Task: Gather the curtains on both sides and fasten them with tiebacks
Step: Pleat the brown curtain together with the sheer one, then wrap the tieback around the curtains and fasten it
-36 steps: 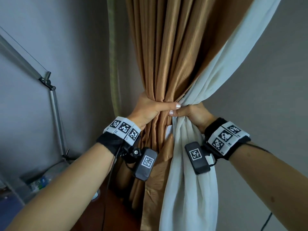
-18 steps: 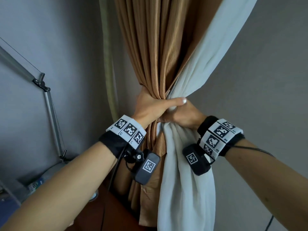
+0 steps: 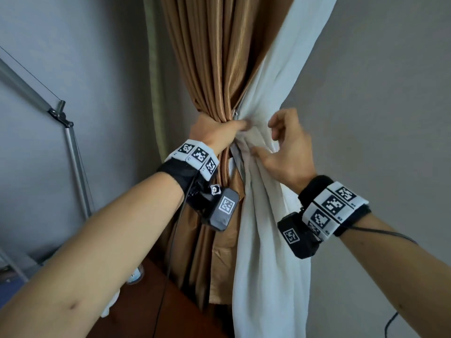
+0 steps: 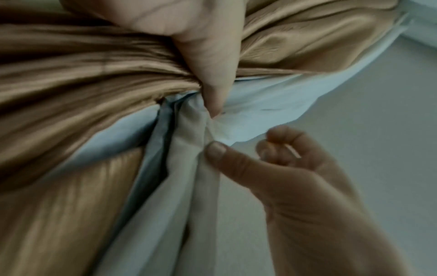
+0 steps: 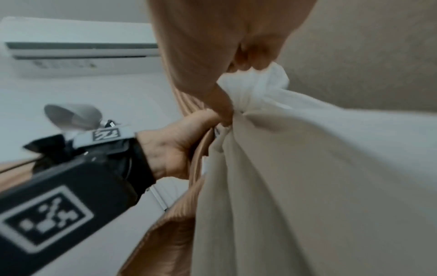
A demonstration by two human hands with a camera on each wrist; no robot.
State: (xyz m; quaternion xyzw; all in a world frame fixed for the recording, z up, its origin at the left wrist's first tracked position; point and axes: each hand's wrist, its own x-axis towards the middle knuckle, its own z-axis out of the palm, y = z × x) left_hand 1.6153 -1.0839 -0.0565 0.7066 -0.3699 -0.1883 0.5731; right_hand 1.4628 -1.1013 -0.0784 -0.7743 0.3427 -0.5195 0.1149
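Where the brown curtain (image 3: pixel 214 76) and the white curtain (image 3: pixel 266 215) meet at a pinched waist, both drawn together against a grey wall (image 3: pixel 378 93). Left hand (image 3: pixel 214 135) wrapped round the gathered waist, fingers curled behind the bundle, thumb laid across the front with its tip pressed into the white folds; same grip seen from the left wrist (image 4: pixel 201 46), thumb tip sunk in a crease. Right hand (image 3: pixel 285 152) just beside the bundle on its right, thumb tip touching the white fabric, other fingers loosely curled and apart from the cloth, holding nothing; confirmed from the left wrist (image 4: pixel 295 177). Brown curtain (image 4: pixel 82 93) on the left of the bundle, white curtain (image 4: pixel 179 186) on the right and in front, both hanging below the grip in loose folds. Seen from the right wrist: white curtain (image 5: pixel 307 177) filling the foreground, brown curtain (image 5: pixel 189 46) behind it, left hand (image 5: pixel 179 145) clamped at the waist. No tieback recognisable round the bundle. Background: metal lamp arm (image 3: pixel 73 154) at left, wooden surface (image 3: pixel 151 308) below, air conditioner (image 5: pixel 78 46) high on the wall.
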